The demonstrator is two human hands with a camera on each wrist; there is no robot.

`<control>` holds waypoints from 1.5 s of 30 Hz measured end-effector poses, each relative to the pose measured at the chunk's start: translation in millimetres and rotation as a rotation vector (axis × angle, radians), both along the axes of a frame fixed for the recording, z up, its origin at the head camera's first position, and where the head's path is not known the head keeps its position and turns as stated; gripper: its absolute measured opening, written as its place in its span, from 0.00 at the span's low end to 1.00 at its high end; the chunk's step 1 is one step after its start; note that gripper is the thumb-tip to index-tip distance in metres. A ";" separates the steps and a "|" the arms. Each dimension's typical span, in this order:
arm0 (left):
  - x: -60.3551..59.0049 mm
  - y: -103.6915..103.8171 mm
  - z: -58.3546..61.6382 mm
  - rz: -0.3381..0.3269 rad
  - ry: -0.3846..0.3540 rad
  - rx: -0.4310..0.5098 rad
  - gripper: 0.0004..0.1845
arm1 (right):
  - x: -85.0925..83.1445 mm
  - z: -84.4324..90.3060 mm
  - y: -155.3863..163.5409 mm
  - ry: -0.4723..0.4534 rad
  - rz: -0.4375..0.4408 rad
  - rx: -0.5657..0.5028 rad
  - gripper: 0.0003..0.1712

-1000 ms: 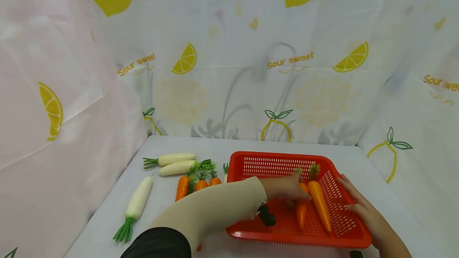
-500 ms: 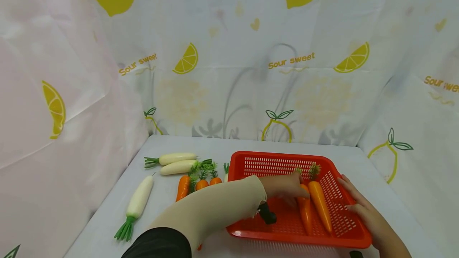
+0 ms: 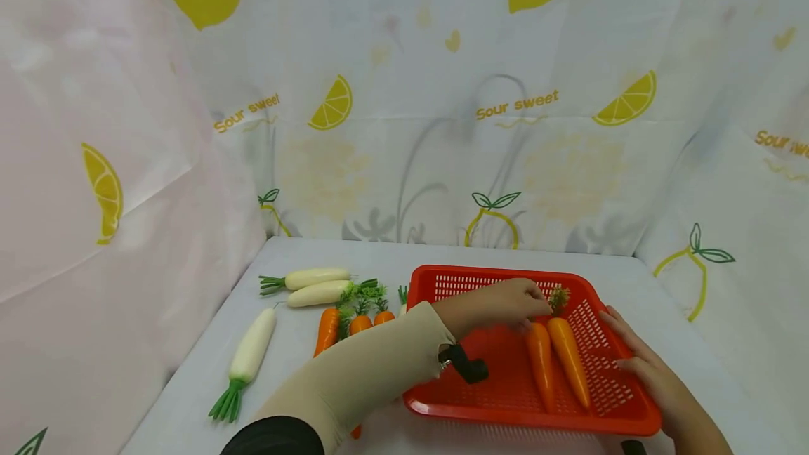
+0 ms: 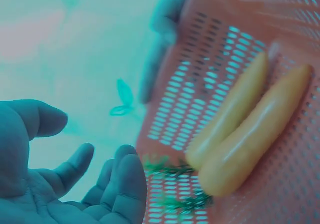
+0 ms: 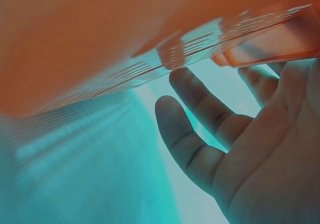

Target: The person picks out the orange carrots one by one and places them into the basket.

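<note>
A red slotted basket (image 3: 499,274) sits on the white table, and two orange carrots (image 3: 541,364) (image 3: 570,364) lie side by side in it. My left hand (image 3: 524,300) hovers over the basket's far part, by the carrots' green tops, holding nothing. In the left wrist view that hand (image 4: 75,184) shows relaxed, empty fingers, with both carrots (image 4: 230,114) (image 4: 260,139) beyond them. My right hand (image 3: 645,371) rests on the basket's right rim. The right wrist view shows its fingers (image 5: 200,129) stretched out below the rim (image 5: 260,48).
Left of the basket lie three carrots (image 3: 326,328) with green tops and three white radishes (image 3: 253,346) (image 3: 312,277) (image 3: 319,293). A lemon-print cloth (image 3: 404,125) walls the table at the back and on both sides. A black wrist-camera mount (image 3: 468,367) hangs from my left sleeve.
My left hand has let go of the left carrot, which now lies flat beside the other. The hand has lifted toward the basket's far side. The right hand stays put.
</note>
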State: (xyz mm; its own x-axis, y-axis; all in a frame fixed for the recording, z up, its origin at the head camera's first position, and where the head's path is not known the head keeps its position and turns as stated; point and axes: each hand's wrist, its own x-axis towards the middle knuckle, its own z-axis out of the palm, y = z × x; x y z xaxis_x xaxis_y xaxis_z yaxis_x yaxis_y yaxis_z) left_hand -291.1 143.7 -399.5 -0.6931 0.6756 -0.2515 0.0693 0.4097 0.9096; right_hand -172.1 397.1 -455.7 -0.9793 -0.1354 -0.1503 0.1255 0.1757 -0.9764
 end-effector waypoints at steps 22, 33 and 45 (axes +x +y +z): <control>-6.2 -132.7 29.8 0.288 -0.038 0.504 0.11 | 2.1 1.1 1.3 -0.089 -0.033 0.012 0.41; 1.6 -180.7 23.2 0.344 -0.020 0.479 0.12 | 6.5 3.5 -1.8 -0.048 0.001 0.092 0.37; 1.6 -227.5 4.8 0.517 -0.044 0.433 0.11 | 11.6 -1.1 -3.0 0.066 0.043 0.055 0.36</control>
State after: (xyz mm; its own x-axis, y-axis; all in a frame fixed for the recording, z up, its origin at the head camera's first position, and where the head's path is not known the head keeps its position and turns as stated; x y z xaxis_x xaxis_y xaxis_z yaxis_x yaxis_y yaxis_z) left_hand -289.6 -83.8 -394.6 -0.9496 0.3061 -0.0676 -0.0781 -0.0222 0.9967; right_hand -160.4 394.1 -456.9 -0.9808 -0.1709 -0.0937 0.0521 0.2331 -0.9710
